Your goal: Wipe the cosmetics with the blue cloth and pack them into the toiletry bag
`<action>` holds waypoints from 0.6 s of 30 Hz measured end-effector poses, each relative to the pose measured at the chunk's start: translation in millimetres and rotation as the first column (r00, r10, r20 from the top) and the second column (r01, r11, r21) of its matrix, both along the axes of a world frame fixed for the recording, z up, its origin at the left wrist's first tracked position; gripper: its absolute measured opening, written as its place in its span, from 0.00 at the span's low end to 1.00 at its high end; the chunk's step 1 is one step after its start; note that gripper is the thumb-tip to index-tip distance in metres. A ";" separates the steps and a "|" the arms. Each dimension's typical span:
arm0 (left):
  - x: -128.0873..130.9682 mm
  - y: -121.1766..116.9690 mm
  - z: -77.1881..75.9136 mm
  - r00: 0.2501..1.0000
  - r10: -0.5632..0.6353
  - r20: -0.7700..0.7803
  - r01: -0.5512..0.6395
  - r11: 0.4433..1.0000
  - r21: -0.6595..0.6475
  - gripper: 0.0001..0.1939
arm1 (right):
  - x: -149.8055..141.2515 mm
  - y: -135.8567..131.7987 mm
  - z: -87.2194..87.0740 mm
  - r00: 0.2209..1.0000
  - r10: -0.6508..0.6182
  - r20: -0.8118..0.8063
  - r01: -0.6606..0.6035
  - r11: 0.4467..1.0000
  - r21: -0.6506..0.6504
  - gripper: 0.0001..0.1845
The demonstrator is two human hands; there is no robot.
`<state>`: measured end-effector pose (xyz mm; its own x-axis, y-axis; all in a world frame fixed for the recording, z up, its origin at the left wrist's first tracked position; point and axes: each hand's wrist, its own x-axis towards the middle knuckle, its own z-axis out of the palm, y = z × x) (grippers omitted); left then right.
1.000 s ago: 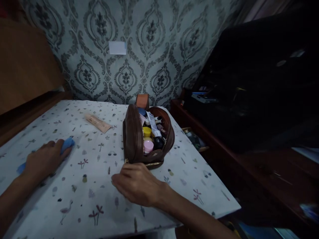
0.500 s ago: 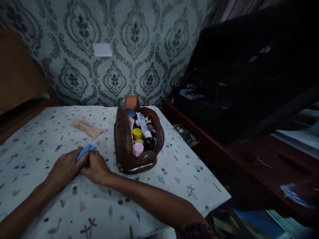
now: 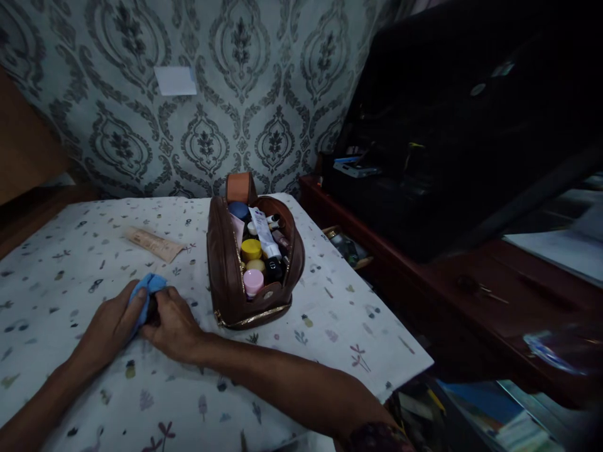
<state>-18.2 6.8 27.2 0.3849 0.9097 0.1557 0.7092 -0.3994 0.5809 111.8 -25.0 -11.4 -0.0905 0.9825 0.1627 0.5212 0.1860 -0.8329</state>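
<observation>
Blue cloth [image 3: 151, 282], soft, plain and bunched, is located at the left of the bag, above the pale surface printed with small plants and birds [image 3: 330, 351]; its upper part is gathered into folds and its lower edge runs down along the left thumb. The left hand [image 3: 107, 328] has its fingers closed on this cloth, pressing it against a small, dark object [image 3: 152, 309]; the object's shape and material cannot be determined, as both hands cover most of it. The right hand [image 3: 175, 328] has its fingers curled and pinching the same object from the other side, the two hands meeting at the cloth. To the right, near the right hand, a brown, leather-look bag with a gold-toned zip [image 3: 221, 263] stands upright and unzipped, its top gaping. Visible inside: a jar with a pink lid [image 3: 253, 281], a yellow round lid [image 3: 251, 249], a white tube lying aslant [image 3: 262, 231] and a glossy black item [image 3: 273, 270]. A beige, flattened tube [image 3: 154, 243] lies on the surface beyond the hands, apart from the bag.
</observation>
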 end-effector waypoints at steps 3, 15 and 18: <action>-2.6 3.5 -1.1 0.997 0.026 0.066 -0.022 0.998 -0.062 0.18 | 0.6 2.1 -4.3 1.000 0.019 -0.002 -0.019 0.999 0.046 0.20; -11.4 18.6 -6.2 0.935 0.087 0.343 0.002 0.968 -0.252 0.23 | 2.9 10.9 -18.0 0.978 0.039 -0.207 -0.012 0.992 0.128 0.19; -9.4 14.6 -8.7 0.896 0.055 0.441 0.055 0.971 -0.232 0.23 | 0.5 8.4 -21.7 0.941 0.061 -0.332 -0.016 0.990 0.137 0.17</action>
